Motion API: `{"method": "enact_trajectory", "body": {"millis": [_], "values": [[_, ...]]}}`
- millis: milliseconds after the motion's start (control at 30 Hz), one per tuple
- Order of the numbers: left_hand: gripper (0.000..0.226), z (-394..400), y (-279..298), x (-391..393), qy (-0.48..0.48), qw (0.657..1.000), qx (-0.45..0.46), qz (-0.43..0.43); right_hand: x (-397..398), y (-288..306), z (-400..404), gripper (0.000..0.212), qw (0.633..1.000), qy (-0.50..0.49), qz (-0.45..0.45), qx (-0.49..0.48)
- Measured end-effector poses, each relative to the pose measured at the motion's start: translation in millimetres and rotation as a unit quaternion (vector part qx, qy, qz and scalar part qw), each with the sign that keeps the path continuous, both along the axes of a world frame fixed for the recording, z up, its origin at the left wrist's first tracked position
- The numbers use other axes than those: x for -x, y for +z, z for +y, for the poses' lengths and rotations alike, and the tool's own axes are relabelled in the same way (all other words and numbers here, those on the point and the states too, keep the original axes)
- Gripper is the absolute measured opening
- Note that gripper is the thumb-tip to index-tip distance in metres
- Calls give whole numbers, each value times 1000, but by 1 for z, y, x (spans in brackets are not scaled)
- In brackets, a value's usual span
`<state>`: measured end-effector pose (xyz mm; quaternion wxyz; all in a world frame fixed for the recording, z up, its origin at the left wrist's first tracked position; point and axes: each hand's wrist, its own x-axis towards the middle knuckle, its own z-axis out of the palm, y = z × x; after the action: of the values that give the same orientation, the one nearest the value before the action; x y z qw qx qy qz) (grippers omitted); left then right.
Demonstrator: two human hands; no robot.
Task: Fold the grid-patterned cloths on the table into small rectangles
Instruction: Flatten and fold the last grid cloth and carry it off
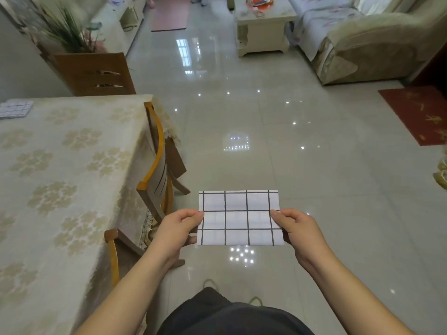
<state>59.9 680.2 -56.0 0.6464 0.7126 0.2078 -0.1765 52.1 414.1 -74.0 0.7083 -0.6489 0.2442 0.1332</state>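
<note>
2 grid cloths: 1 folded rectangle [240,218] pinched btwn L hand [177,229] & R hand [296,228], off the tabletop [72,165]. 2nd cloth [15,108] at tabletop's far left edge.

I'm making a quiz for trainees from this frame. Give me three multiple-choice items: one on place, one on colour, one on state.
1. Where is the held grid cloth?
A. Flat on the table
B. In the air above the floor
C. Draped over a chair

2. What colour are its grid lines?
A. Red
B. Green
C. Dark

3. How is it held?
A. Both hands pinch its side edges
B. One hand only
C. Crumpled in a fist

Answers: B, floor tiles show around it, right of the table. C, dark lines on white. A, the left hand and right hand grip opposite edges.
</note>
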Motion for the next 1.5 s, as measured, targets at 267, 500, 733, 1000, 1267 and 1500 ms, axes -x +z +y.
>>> {"method": "enact_trajectory", "body": {"millis": [267, 500, 733, 1000, 1267, 1500], "values": [[13, 22, -18, -80, 79, 994, 70, 33, -95, -3, 16, 16, 998, 62, 4, -21], [14, 49, -31, -173, 103, 988, 109, 18, -201, 5, 48, 17, 996, 86, 11, -5], [9, 69, -23, -262, 122, 989, 78, -13, -290, 16, 77, 11, 998, 67, -14, -1], [18, 75, -34, -344, 103, 994, 43, 2, -375, 3, 76, 9, 998, 68, -12, 8], [28, 49, -30, -454, 128, 992, -2, 3, -503, -2, 58, 12, 995, 92, -38, 17], [22, 33, -17, -539, 160, 987, 5, -16, -605, 4, 39, 14, 990, 137, -35, 22]]}}
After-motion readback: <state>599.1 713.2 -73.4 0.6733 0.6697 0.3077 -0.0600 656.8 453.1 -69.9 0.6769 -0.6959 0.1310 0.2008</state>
